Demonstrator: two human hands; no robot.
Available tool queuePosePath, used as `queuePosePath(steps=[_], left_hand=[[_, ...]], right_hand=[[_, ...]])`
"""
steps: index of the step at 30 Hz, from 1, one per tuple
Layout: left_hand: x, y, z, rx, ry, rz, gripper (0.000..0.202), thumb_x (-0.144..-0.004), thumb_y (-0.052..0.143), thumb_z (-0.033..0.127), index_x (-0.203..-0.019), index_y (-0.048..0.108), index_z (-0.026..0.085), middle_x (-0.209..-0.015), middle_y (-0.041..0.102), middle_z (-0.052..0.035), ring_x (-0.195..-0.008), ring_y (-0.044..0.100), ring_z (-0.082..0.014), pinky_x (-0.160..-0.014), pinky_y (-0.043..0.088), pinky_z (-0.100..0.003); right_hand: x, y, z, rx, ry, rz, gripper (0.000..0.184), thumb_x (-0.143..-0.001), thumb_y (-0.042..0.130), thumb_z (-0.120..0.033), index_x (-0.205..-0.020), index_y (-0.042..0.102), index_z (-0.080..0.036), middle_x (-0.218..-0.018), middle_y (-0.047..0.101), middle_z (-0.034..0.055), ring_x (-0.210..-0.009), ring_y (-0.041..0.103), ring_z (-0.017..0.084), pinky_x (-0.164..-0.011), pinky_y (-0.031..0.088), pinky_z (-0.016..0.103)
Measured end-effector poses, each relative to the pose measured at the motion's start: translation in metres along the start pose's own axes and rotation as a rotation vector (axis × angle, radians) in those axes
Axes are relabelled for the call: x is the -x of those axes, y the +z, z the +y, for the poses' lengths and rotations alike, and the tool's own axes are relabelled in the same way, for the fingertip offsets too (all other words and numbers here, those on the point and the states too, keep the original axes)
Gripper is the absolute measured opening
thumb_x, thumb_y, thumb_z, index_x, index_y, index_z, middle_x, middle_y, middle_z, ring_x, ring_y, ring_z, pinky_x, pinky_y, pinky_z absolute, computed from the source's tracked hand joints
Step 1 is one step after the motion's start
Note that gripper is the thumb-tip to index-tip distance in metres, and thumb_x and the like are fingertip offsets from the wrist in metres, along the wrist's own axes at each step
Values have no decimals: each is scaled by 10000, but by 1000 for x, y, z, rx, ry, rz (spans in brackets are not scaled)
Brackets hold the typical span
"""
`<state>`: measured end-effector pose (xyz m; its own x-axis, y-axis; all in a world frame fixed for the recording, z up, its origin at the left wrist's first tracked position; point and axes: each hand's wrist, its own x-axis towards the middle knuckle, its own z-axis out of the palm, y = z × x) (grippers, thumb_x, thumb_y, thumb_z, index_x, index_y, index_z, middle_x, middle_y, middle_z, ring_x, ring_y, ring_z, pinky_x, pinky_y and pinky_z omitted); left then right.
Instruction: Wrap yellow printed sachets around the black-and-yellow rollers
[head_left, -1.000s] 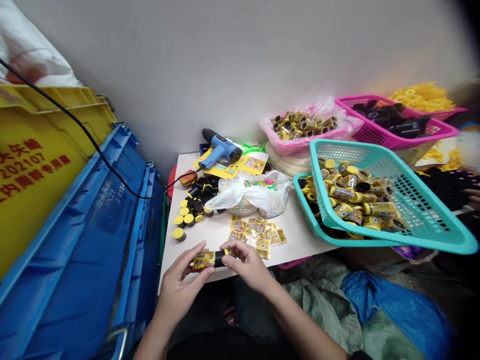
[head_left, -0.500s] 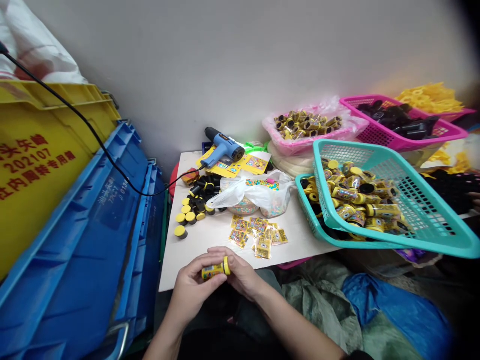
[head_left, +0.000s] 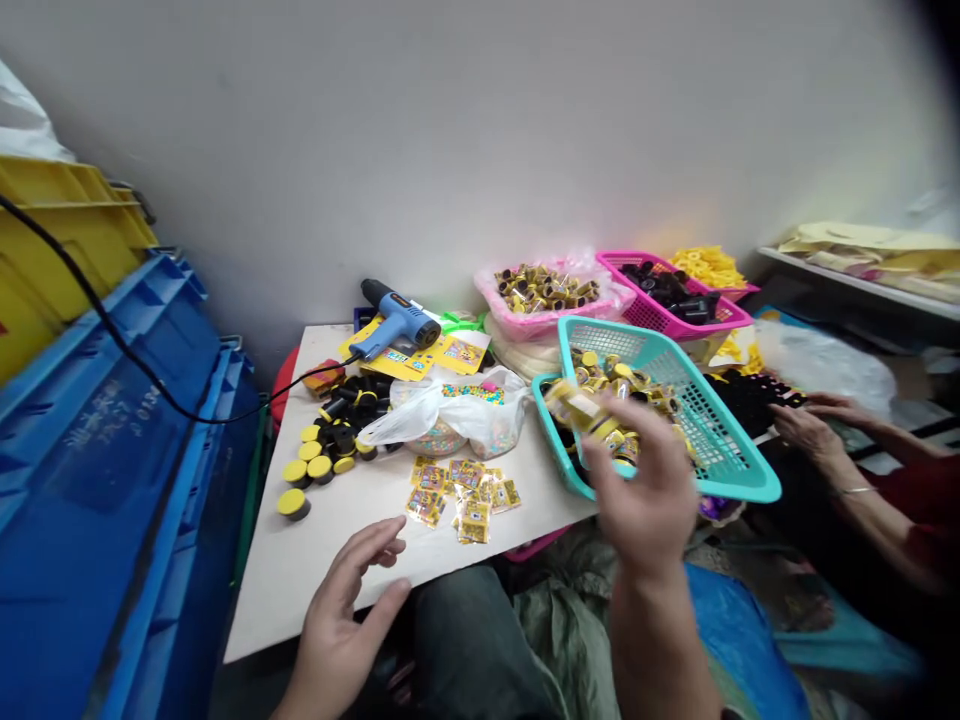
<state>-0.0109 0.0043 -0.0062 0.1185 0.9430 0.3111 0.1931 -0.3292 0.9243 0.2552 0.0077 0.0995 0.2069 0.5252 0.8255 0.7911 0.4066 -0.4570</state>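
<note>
My left hand (head_left: 349, 600) is at the table's front edge, thumb and fingers apart, holding nothing. Over the turquoise basket (head_left: 739, 470) is my right hand (head_left: 649, 490), blurred by motion. Its thumb and fingers are at the capped end of a small yellow bottle (head_left: 574, 405), also blurred. Beneath it, the basket holds many similar yellow-labelled bottles (head_left: 637, 380). Close to my left hand lies a loose pile of yellow printed film sleeves (head_left: 474, 515). Black pieces with yellow tops (head_left: 294, 503) are to the left. A white plastic bag (head_left: 405, 405) holds colourful beads (head_left: 472, 394).
A blue heat gun (head_left: 397, 325) rests on yellow cards, its black cable (head_left: 150, 370) running left past blue crates (head_left: 97, 430). Pink baskets (head_left: 660, 320) stand behind the turquoise ones. At the right, another person's hands (head_left: 814, 430) are by black parts (head_left: 750, 392).
My hands have parted. My right hand has carried the bottle right, to above the turquoise basket, while my left has let go and opened. The view has turned right, bringing another person's hands in.
</note>
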Motion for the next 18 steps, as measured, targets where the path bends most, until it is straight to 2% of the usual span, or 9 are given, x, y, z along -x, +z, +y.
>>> queuePosePath(steps=[2,3,4,6,8,9,11,14,18], left_hand=[[1,-5,-4,52,-133,45,245,-797,614,306,-1024,659,225,-1023,697,-81,-814,672,-190,-782,553,-299],[1,-7,-7,70,-192,76,221,-790,620,327,-973,670,214,-976,712,-77,-804,677,-193,-785,554,-300],[1,-10,-10,85,-244,104,213,-781,625,348,-929,677,204,-937,722,-74,-799,681,-198,-788,555,-303],[2,-14,-14,102,-320,149,225,-764,631,383,-871,684,191,-888,732,-73,-798,686,-209,-781,560,-306],[2,-18,-16,107,-361,168,238,-751,633,398,-837,687,184,-847,734,-74,-793,689,-216,-767,563,-306],[2,-19,-16,107,-371,170,238,-745,635,398,-829,688,182,-825,735,-73,-789,690,-217,-762,563,-305],[1,-21,-16,102,-383,161,231,-736,635,390,-816,690,181,-789,733,-69,-774,690,-216,-754,562,-304],[2,-23,-18,96,-394,140,216,-739,624,376,-806,689,181,-771,733,-68,-759,690,-214,-749,554,-306],[2,-22,-27,98,-420,108,207,-768,596,360,-828,688,185,-788,736,-70,-780,689,-222,-744,539,-313]], right_hand=[[-20,-12,13,286,76,219,610,-756,683,-293,-1310,447,-194,-1304,480,143,-1217,432,311,-977,358,529],[-23,-11,18,325,116,254,588,-775,660,-314,-1308,448,-179,-1294,481,151,-1204,441,311,-959,373,523],[-21,-4,22,293,143,227,502,-810,616,-324,-1270,483,-173,-1242,521,145,-1154,485,293,-929,404,496],[-3,24,26,131,169,-13,298,-869,526,-317,-1128,581,-180,-1055,623,101,-977,583,232,-842,463,409],[25,64,28,32,176,-393,208,-871,520,-312,-984,643,-187,-910,665,73,-850,604,204,-774,475,355],[41,84,29,40,172,-571,179,-858,542,-300,-927,666,-191,-872,672,69,-830,599,204,-765,468,348],[69,121,33,132,170,-778,140,-834,582,-276,-852,695,-196,-848,676,74,-854,579,228,-776,444,364],[96,156,43,291,178,-837,154,-803,630,-312,-879,714,-208,-912,665,94,-908,532,271,-775,412,399],[101,165,55,311,163,-787,131,-806,628,-304,-757,721,-227,-849,654,83,-874,509,262,-780,381,408]])
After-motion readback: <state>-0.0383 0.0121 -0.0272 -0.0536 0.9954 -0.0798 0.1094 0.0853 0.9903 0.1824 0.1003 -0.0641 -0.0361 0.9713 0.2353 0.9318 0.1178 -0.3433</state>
